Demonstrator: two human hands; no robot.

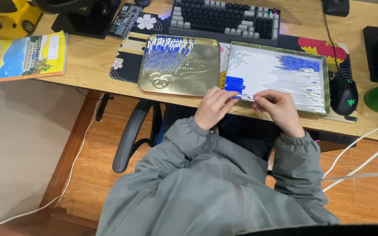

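Your left hand [214, 107] and right hand [278, 109] meet at the near edge of the desk [92, 61], both forearms in grey sleeves reaching up from your lap towards 12 o'clock. The left hand is curled, knuckles up, its fingertips pinching one end of a thin blue-and-white pen part [243, 96]. The right hand is curled too, thumb and forefinger closing on the other end, so the piece spans the small gap between the hands, lying nearly level.

That piece sits just over the near rim of the white-lined tray [324, 87], at 12 o'clock from the gap between your hands. It looks slim and straight, blue at the left end and pale at the right; finer detail is too small to tell.

Inside the tray, a short stack of blue pieces [233, 83] lies just at 12 o'clock from your left hand, a heap of blue refills [298, 62] at 1 o'clock from your right hand, and pale clear barrels [296, 87] just below them. The gold tin lid [197, 74] at 10 o'clock holds a row of assembled blue-and-white pens [165, 54].
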